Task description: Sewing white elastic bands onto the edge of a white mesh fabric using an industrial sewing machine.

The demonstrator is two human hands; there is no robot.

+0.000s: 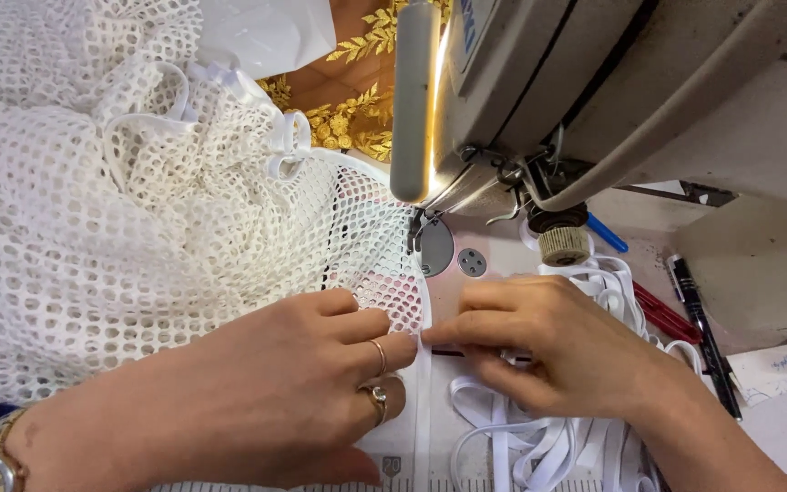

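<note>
White open-mesh fabric (120,210) lies heaped over the left half of the sewing machine bed. My left hand (284,383), with two rings and a wristwatch, presses flat on the fabric's edge. My right hand (548,346) pinches the white elastic tape (423,401) that runs along the mesh edge, fingertips meeting those of the left hand. The edge leads up to the presser foot (414,232) under the machine head (557,100). Both hands sit just in front of the needle area.
Loose coils of white elastic (530,446) pile under my right hand. Red and black pens (699,319) lie at the right beside a paper slip (781,369). Gold embroidered cloth (348,109) lies behind the mesh. A lit tube lamp (414,100) hangs by the machine head.
</note>
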